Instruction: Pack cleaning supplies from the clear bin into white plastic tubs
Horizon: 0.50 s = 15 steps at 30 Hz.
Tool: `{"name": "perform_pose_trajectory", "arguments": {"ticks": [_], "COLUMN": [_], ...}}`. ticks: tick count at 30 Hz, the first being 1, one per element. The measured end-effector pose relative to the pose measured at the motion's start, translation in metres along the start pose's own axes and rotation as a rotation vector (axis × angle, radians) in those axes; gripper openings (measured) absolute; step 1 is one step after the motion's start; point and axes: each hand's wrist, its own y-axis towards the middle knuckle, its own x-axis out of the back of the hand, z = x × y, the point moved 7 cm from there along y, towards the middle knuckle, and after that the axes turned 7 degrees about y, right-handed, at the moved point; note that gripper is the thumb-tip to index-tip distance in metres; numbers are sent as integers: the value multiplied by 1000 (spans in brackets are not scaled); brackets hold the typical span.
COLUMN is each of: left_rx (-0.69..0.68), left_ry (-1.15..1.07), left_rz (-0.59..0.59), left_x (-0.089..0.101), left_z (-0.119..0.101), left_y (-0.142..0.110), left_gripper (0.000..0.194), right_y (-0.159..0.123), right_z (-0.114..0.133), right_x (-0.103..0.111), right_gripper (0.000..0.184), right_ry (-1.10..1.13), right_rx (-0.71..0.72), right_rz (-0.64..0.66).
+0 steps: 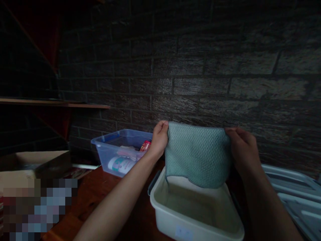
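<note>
A teal waffle-textured cloth (197, 155) hangs spread out between both hands, above a white plastic tub (175, 217). My left hand (158, 139) pinches the cloth's top left corner. My right hand (243, 149) pinches its top right corner. The cloth's lower edge dips just inside the tub's far rim. The tub looks bare inside.
A clear blue-tinted bin (110, 147) with a white bottle (120, 164) and packets stands at the back left on the wooden table (100, 197). Grey lids (296, 194) lie at the right. A cardboard box (35, 164) sits at the left. A dark brick wall is behind.
</note>
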Motion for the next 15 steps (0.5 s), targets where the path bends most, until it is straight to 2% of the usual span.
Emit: {"name": "perform_pose_trajectory", "arguments": {"ticks": [4,7,9,12,15], "left_rx": [4,32,58,84,146], "left_ry": [-8,-2,5,4,-87], "left_rz": [40,181,320,555,907], "left_x": [-4,-15,-25,-40,-58], "left_z": [-3,0,-1,-15,-34], "left_y": [-1,-2,-8,-27,-59], "left_gripper": [22,22,24,24,29], "right_y": [-2,-9,-16,-30,-39], "right_z": [-9,-2,5,12,13], "right_x": [-13,-23,-31,-46,-56], "right_gripper": [21,24,26,26,25], "right_ry": [178,233,235,299,421], "right_rx": [-89,-121,-161,-266,-376], "right_rz": [58,88,174,383,529]}}
